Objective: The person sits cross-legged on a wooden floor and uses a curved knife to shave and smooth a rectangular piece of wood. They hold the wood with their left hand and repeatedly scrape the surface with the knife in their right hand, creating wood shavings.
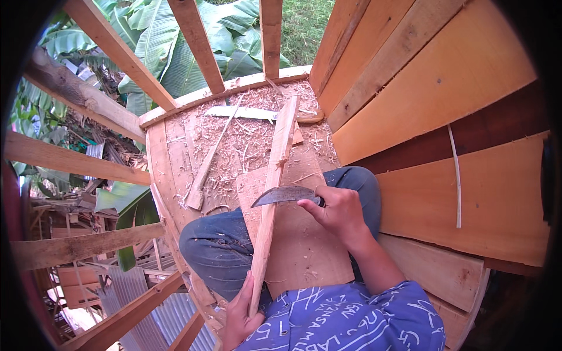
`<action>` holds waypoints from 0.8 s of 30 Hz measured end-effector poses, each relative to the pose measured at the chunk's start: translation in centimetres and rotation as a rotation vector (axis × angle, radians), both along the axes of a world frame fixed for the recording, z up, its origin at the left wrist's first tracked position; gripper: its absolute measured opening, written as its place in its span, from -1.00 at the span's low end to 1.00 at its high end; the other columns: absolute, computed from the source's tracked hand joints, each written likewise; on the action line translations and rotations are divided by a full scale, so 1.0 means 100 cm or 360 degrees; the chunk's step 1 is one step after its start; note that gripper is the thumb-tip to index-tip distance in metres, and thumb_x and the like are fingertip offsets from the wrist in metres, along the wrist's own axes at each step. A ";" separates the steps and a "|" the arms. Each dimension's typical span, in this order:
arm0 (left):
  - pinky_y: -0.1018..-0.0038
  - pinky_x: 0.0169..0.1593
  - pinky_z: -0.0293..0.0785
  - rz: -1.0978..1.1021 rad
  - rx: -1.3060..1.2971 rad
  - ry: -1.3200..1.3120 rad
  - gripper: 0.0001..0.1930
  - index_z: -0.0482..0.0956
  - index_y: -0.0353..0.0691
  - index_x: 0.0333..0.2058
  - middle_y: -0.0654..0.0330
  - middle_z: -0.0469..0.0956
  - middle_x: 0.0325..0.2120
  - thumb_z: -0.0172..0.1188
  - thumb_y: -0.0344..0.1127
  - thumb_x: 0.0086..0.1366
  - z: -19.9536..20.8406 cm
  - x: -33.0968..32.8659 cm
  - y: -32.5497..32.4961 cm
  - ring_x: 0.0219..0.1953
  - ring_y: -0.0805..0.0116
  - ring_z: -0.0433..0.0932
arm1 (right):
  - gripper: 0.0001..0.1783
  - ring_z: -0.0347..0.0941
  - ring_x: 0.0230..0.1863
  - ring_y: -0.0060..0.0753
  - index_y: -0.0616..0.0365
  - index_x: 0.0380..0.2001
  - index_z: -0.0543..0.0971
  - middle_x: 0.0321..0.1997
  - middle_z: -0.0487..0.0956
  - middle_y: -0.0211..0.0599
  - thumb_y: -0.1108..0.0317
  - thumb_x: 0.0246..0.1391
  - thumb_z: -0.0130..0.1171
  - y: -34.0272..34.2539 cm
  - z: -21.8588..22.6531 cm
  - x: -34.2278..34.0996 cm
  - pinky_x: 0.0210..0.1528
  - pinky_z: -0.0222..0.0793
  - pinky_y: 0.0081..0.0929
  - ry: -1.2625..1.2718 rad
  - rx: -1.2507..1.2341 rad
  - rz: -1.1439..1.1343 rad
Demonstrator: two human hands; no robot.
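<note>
We sit with a board across our lap, and the stick runs lengthwise over it, its near end by our waist and its far end out above the shavings on the floor. Our left hand grips that near end; our right hand is closed around the handle of the knife, whose curved blade lies across the stick, tip to our left. We cannot tell whether the edge is biting.

We judge the step in hand to be whittling the stick, with a rough, chipped patch just beyond the blade perhaps still to be smoothed. The next move calls for a firm left hold and a shallow, steady stroke along the grain, kept clear of our legs. A second blade lies among the shavings, beside a thin strip.
</note>
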State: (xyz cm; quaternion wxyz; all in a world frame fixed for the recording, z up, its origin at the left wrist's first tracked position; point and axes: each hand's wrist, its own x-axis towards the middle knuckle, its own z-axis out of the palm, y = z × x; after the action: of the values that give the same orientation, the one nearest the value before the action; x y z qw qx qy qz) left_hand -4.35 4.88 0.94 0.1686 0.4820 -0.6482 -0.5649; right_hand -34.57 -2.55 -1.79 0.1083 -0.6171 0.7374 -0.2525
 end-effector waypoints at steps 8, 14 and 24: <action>0.48 0.15 0.29 0.0058 0.0021 -0.0024 -0.20 0.19 -0.36 0.28 -0.10 0.46 0.10 -0.01 -0.60 -0.07 -0.002 0.006 0.003 0.13 0.25 0.46 | -0.36 0.45 -0.65 0.02 0.19 -0.68 0.50 -0.76 0.43 -0.07 -0.23 0.05 0.17 -0.016 -0.007 -0.033 -0.60 0.31 -0.17 0.0037 -0.0032 -0.0272; 0.49 0.06 0.35 0.0003 0.0079 -0.0056 -0.20 0.18 -0.34 0.29 -0.08 0.51 0.01 -0.01 -0.60 -0.06 -0.006 0.009 0.001 0.02 0.31 0.51 | -0.40 0.45 -0.64 0.00 0.18 -0.70 0.47 -0.74 0.42 -0.08 -0.17 0.04 0.22 0.017 0.009 0.021 -0.60 0.32 -0.23 -0.0211 0.0039 0.0238; 0.48 -0.02 0.39 0.0002 0.0142 -0.0200 -0.16 0.15 -0.35 0.30 -0.14 0.52 -0.07 -0.01 -0.49 -0.11 0.013 -0.004 -0.001 -0.10 0.23 0.55 | -0.38 0.48 -0.61 0.05 0.21 -0.67 0.52 -0.76 0.43 -0.06 -0.21 0.05 0.18 -0.013 -0.009 -0.041 -0.56 0.35 -0.17 -0.0059 0.0049 -0.0389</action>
State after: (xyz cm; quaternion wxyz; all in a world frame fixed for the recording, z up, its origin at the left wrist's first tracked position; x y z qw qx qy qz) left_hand -4.78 4.75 2.21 0.1062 0.5240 -0.6313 -0.5617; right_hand -38.62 -3.89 -2.65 0.0996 -0.5161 0.8088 -0.2639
